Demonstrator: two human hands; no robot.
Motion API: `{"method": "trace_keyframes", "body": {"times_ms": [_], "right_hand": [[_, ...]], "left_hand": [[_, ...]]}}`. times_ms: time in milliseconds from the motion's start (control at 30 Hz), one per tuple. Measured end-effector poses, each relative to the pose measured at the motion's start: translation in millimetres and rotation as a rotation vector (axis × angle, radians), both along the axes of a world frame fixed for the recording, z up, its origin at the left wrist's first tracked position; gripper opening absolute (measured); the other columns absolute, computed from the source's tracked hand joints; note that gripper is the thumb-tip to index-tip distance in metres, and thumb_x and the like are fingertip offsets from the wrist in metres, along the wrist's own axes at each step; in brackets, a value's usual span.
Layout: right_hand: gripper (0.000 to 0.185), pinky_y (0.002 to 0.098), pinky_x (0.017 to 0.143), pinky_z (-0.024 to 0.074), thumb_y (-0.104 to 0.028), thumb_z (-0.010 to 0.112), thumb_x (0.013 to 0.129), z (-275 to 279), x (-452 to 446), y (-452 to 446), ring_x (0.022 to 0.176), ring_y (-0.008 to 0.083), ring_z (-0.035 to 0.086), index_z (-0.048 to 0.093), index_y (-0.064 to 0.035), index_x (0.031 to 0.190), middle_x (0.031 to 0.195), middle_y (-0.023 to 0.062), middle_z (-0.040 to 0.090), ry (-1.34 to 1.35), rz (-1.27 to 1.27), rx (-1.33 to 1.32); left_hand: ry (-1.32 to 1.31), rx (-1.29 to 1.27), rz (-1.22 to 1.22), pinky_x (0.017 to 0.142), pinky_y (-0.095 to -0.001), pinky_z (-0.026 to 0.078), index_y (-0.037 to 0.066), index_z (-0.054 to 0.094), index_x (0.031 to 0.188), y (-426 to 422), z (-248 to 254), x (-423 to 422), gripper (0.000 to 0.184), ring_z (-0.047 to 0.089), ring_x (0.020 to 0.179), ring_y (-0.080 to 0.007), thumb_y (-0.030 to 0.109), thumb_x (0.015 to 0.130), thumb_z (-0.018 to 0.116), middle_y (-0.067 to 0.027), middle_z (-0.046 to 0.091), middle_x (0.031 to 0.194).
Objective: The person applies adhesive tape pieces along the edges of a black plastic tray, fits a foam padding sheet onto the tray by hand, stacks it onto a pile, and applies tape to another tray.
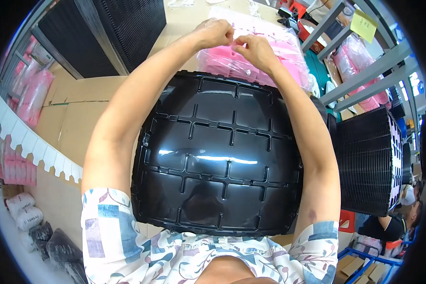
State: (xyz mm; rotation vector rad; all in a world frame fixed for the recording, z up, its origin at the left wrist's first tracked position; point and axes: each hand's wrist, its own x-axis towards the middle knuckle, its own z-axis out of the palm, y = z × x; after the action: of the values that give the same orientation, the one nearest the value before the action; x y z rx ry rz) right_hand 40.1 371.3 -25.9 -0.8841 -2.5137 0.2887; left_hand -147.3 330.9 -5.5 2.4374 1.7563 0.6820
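Pink bag of clear plastic is lying at the top centre of the frame, with pink pieces showing through it, and is resting on a pale brown surface. Both bare arms are stretching up the frame toward it. The left hand is curling its fingers inward over the bag's left part, thumb and forefinger close together. The right hand is bending its fingers over the middle of the bag, its thumb near the forefinger, and its fingertips are pointing toward the left hand. I cannot tell whether either hand is gripping the plastic.

A shiny black tray with moulded grooves is filling the centre of the frame, between the forearms and just below the bag. Tall black stacks are standing in the upper left, and another ribbed black stack is standing at the right. A yellow note is hanging on a grey metal frame in the upper right. A white notched strip is running down the left side.
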Motion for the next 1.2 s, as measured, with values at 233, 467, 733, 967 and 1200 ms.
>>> {"method": "trace_keyframes", "body": {"times_ms": [233,467,733,967,1200], "right_hand": [[0.025,0.0356,0.075,0.0524,-0.027,0.063,0.087,27.2,1.9,27.3,0.078,0.0283,0.069,0.074,-0.0073,0.097,0.084,0.0142,0.072,0.383,-0.073,0.031],[0.027,0.0360,0.073,0.0518,-0.030,0.065,0.087,27.6,17.6,-0.7,0.076,0.0269,0.069,0.073,-0.0045,0.094,0.082,0.0148,0.070,0.291,0.051,0.059],[0.058,0.0420,0.091,0.0454,-0.023,0.073,0.076,19.3,71.5,-36.6,0.110,0.0286,0.058,0.052,-0.0046,0.126,0.116,0.0129,0.063,-0.012,-0.181,0.686],[0.032,0.0397,0.091,0.0440,0.001,0.062,0.074,29.2,143.4,-76.4,0.097,0.0245,0.062,0.065,-0.0092,0.104,0.099,0.0079,0.068,0.032,-0.141,0.864],[0.041,0.0399,0.092,0.0457,-0.010,0.070,0.073,25.7,187.0,-174.2,0.100,0.0279,0.061,0.063,-0.0095,0.113,0.110,0.0099,0.064,-0.019,-0.164,0.601]], "left_hand": [[-0.140,0.893,0.034,0.068,-0.0365,0.052,0.000,0.063,0.090,-17.8,-2.4,7.9,0.033,0.063,0.066,-0.0246,0.032,0.083,0.072,-0.0114,0.065,0.079],[-1.614,-0.739,0.159,0.073,-0.0336,0.062,-0.007,0.052,0.109,-32.8,8.2,24.2,0.060,0.067,0.078,-0.0277,0.051,0.097,0.050,-0.0224,0.061,0.097],[-1.895,-0.553,0.021,0.067,-0.0274,0.059,-0.015,0.045,0.114,-46.8,30.8,21.7,0.026,0.065,0.079,-0.0218,-0.004,0.091,0.045,-0.0215,0.061,0.103],[-1.538,-0.750,0.186,0.066,-0.0249,0.057,-0.007,0.053,0.112,-143.7,-2.8,-1.6,0.022,0.063,0.075,-0.0134,0.001,0.091,0.051,-0.0149,0.064,0.096],[-1.318,-0.783,0.107,0.059,-0.0233,0.058,-0.001,0.057,0.105,-193.7,-1.1,-11.7,0.017,0.063,0.067,-0.0111,0.005,0.089,0.056,-0.0133,0.067,0.092]]}}
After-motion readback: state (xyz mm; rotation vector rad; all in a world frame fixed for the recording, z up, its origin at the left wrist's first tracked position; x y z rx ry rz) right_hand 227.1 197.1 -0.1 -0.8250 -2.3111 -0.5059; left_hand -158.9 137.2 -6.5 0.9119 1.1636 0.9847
